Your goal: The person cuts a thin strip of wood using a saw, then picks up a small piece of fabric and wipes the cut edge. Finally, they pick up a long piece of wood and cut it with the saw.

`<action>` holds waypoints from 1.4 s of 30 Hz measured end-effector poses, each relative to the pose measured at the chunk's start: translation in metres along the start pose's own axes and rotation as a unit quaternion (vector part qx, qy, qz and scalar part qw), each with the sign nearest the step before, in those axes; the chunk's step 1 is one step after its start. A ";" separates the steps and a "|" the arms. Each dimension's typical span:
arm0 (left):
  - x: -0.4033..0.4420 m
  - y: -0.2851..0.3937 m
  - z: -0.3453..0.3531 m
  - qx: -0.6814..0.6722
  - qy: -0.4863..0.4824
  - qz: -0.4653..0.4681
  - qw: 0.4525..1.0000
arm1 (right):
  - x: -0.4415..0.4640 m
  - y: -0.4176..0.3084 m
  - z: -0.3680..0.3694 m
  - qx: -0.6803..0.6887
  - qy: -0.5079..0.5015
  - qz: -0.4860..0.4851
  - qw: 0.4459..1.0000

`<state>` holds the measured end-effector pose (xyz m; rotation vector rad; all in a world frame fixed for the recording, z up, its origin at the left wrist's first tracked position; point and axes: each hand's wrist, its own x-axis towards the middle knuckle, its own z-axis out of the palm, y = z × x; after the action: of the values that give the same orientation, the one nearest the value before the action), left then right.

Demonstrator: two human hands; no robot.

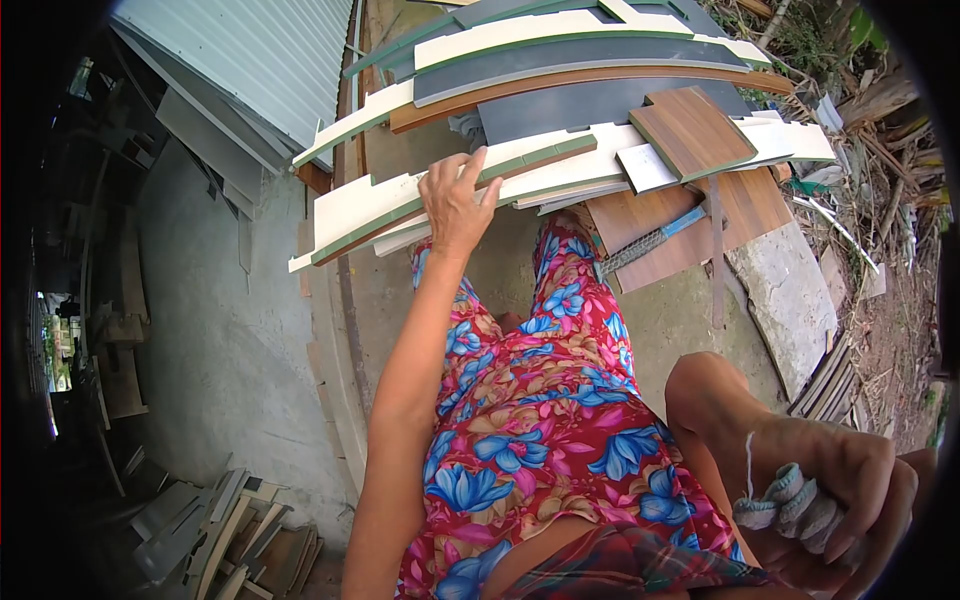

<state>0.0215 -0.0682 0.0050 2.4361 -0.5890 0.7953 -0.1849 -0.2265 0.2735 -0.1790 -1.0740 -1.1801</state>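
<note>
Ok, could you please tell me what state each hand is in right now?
Left hand: open, resting on the pale board, thumb spread.
Right hand: closed around a bunched, pale knitted cloth.

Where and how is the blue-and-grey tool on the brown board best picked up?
By its grey grip, probably from above on the person's side. The grip is long, slim and textured, lies slantwise over the brown board and points toward the person's leg.
</note>
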 end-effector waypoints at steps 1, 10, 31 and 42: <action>-0.002 -0.006 -0.007 0.004 0.005 -0.010 1.000 | -0.001 0.000 -0.002 0.016 -0.003 0.005 1.000; -0.041 -0.078 -0.083 0.080 0.012 -0.063 0.995 | 0.001 -0.014 -0.017 0.003 -0.078 0.229 0.970; -0.089 -0.144 -0.106 0.126 -0.060 -0.131 0.982 | -0.018 -0.040 -0.055 -0.292 -0.013 0.296 0.909; -0.097 -0.116 -0.113 0.108 -0.053 -0.133 0.984 | -0.089 -0.062 -0.128 -0.467 0.028 0.556 0.687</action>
<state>-0.0340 0.1104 -0.0152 2.6936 -0.2154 0.6511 -0.1583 -0.2738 0.1148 -1.3837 -0.0436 -0.4468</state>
